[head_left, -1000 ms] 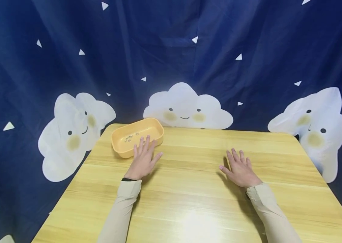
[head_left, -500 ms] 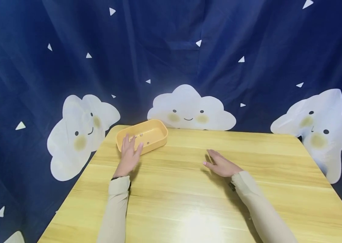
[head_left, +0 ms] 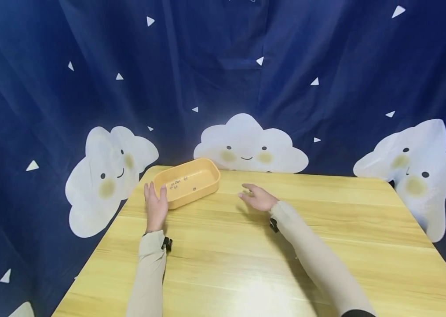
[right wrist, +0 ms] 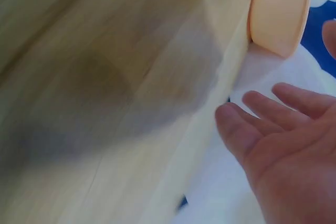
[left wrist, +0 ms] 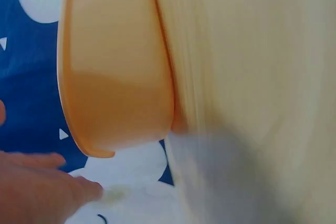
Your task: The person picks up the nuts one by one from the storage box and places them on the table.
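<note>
Orange tray [head_left: 193, 197] is found, in the head view, at the far left corner of the table [head_left: 246, 246], its long axis slanting from near left to far right; small pieces [head_left: 175, 184] are contained in it. The left hand [head_left: 155, 212] is placed nearer, at the tray's left end, fingers straight and thumb spread; contact cannot be confirmed. The right hand [head_left: 260, 199] is held clear of the opposite end, the tray lying left of its fingertips. In the left wrist view, a gap is shown between tray wall and visible digits. In the right wrist view, fingers are seen extended, parted and unloaded, the tray's end beyond them.
</note>
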`<move>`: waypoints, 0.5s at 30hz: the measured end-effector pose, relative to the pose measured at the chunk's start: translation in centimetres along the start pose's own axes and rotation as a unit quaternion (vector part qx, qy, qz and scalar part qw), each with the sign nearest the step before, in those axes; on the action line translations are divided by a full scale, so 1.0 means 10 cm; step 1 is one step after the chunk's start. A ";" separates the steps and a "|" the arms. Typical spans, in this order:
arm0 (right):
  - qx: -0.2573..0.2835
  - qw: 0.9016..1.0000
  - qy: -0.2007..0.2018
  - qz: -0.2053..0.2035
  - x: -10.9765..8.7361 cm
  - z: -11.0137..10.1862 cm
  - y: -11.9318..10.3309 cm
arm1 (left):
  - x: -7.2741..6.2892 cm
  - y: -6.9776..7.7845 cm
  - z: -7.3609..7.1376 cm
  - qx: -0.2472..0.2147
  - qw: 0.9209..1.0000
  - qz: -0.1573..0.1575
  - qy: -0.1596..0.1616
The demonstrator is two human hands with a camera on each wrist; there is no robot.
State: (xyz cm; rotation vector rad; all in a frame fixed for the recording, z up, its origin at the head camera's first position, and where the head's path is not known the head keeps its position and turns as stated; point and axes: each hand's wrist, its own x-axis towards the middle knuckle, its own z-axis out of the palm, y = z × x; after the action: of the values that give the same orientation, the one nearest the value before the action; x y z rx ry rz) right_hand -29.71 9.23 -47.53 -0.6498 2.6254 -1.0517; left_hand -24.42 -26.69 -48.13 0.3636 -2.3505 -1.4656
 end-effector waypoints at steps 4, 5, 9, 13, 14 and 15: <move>0.066 0.997 0.021 0.014 0.18 0.05 -0.07 | 0.01 -0.02 -0.02 -0.029 0.999 -0.046 0.009; 0.081 0.996 0.026 0.017 0.22 0.06 -0.09 | 0.01 -0.02 -0.02 -0.031 0.998 -0.052 0.010; 0.127 0.990 0.048 0.037 0.39 0.13 -0.15 | 0.02 -0.02 -0.02 -0.042 0.997 -0.070 0.009; 0.145 0.986 0.064 0.055 0.54 0.19 -0.20 | 0.03 -0.03 -0.03 -0.058 0.995 -0.085 0.003; 0.149 0.985 0.066 0.056 0.57 0.21 -0.22 | 0.03 -0.03 -0.03 -0.062 0.994 -0.091 0.001; 0.151 0.985 0.069 0.056 0.61 0.22 -0.23 | 0.03 -0.03 -0.04 -0.066 0.993 -0.094 -0.002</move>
State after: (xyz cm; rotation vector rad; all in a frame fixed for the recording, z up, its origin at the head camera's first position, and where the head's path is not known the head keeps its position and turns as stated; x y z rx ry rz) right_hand -33.44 3.49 -47.80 -0.3708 2.5013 -1.4652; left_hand -24.54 -27.27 -48.24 0.5597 -2.2571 -1.6984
